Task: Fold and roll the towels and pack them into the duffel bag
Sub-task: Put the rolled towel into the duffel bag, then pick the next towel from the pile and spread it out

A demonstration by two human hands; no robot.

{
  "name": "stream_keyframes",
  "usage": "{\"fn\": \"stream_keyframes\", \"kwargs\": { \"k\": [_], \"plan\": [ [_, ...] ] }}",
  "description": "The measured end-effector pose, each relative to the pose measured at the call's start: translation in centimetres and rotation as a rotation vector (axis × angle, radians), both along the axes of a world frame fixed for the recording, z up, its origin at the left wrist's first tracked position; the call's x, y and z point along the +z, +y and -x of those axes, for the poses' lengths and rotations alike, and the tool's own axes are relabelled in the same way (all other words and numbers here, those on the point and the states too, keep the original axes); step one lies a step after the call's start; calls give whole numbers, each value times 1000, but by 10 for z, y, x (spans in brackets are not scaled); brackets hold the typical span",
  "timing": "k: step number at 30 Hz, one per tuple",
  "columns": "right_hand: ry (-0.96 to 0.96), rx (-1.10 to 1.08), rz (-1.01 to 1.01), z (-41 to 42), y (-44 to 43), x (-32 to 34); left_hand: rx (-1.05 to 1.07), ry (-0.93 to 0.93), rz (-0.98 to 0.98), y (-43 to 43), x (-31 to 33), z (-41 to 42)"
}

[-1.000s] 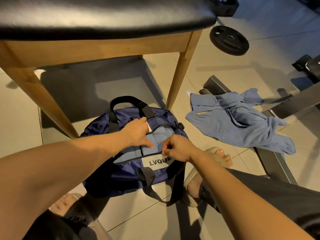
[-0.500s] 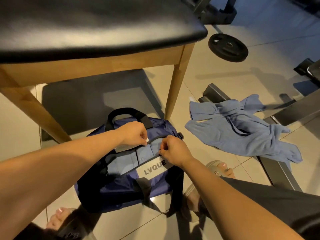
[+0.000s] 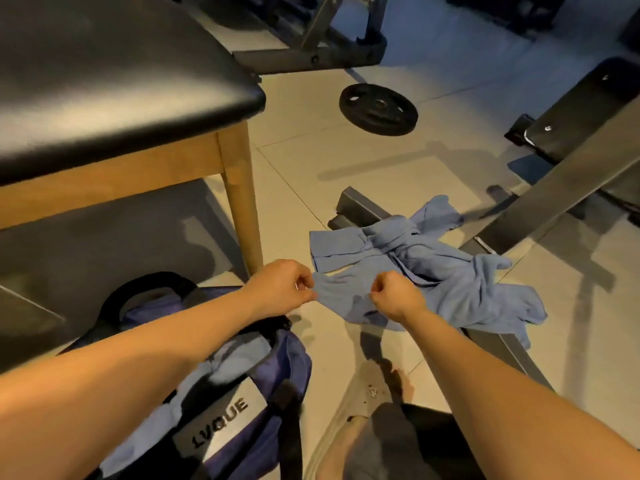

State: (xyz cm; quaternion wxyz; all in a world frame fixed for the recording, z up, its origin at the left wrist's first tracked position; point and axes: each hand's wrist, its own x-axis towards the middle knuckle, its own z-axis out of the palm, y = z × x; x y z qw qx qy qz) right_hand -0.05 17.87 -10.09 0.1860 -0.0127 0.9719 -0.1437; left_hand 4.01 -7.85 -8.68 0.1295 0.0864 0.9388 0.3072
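Head view, from the left: a padded bench (image 3: 104, 81) with a black top and wooden legs fills the upper left of the frame. Below it, at lower left, the navy duffel bag (image 3: 284, 362) stands on the tiled floor with its mouth open, so cloth can go straight in. A pale blue packed towel (image 3: 225, 365) already shows in the opening.

Both arms reach past the bag toward centre frame, the hands close together but apart. The left hand (image 3: 280, 289) pinches the near corner of the crumpled towel (image 3: 457, 282). The right hand (image 3: 394, 297) is curled just above the same edge, though motion blur hides whether it has caught the cloth. Taking two points on one edge would likely let the person lift the towel and shake it flat for folding.

That towel lies bunched right of centre, draped partly over a steel frame rail (image 3: 360, 209). A weight plate (image 3: 378, 109) lies flat on the floor in the upper middle, and a slanted gym beam (image 3: 554, 188) crosses the right side.
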Motion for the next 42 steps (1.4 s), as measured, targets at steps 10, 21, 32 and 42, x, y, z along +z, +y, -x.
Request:
{"fn": "stream_keyframes", "kwargs": {
  "k": [10, 21, 32, 42],
  "plan": [
    [-283, 74, -142, 28, 75, -85, -162, -210, 78, 98, -96, 53],
    [-230, 52, 51, 27, 82, -106, 9, -55, 15, 140, -139, 34],
    [-277, 115, 405, 65, 52, 56, 188, -141, -451, 94, -3, 64],
    [-65, 75, 644, 63, 67, 249, 353, 170, -576, 71, 212, 52]
  ]
}}
